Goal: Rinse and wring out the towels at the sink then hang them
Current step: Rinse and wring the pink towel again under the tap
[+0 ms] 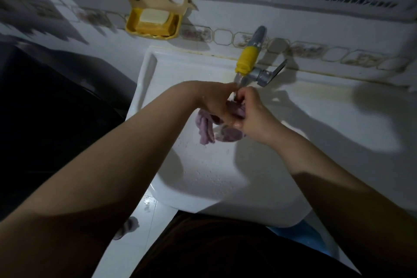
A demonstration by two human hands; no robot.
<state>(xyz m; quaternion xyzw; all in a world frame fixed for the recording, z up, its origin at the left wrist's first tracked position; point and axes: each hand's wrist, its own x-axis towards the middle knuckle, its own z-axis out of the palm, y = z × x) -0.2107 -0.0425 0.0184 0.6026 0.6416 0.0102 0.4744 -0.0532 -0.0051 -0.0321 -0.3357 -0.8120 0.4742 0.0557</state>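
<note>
bunched purple towel over sink

a home bathroom: a white ceramic sink under a wall tap, patterned wall tiles, a yellow soap dish holding soap, tiled floor.

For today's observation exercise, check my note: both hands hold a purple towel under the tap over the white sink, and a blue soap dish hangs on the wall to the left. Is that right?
One detail is wrong: the soap dish is yellow, not blue, as the head view shows. The rest stands: the left hand and right hand hold the purple towel under the tap over the white sink.
</note>
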